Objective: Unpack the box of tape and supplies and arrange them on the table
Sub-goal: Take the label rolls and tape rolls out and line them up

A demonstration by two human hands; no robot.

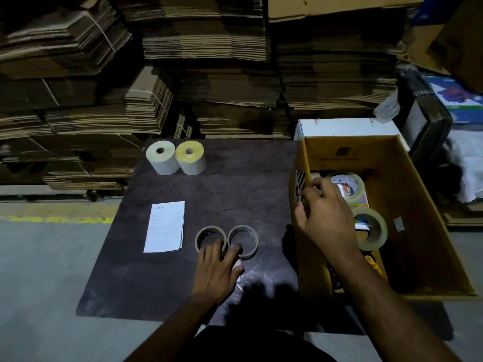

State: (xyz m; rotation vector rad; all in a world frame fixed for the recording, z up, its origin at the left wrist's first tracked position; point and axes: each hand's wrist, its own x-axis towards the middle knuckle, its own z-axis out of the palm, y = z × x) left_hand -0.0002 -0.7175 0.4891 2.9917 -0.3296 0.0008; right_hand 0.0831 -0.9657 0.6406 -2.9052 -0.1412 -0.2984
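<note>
The open cardboard box (407, 231) is sitting at 3 o'clock on the dark table (235, 192), holding two tape rolls, one clear (351, 188) and one brown (372, 229), and the right hand (325, 212) is reaching into it with fingers curled; whether they are gripping something, I cannot tell. The left hand (218, 273) is lying at 6 o'clock, its spread straight fingers touching two empty cardboard rings (226, 241). Two label rolls (175, 157) are standing at 11 o'clock, and one white paper sheet (165, 226) is lying at 9 o'clock.

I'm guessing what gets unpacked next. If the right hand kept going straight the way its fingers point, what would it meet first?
Probably the clear tape roll in the open box: the right hand reaches toward it, fingertips at its near rim. Contact is unclear; depth is hard to judge.
</note>
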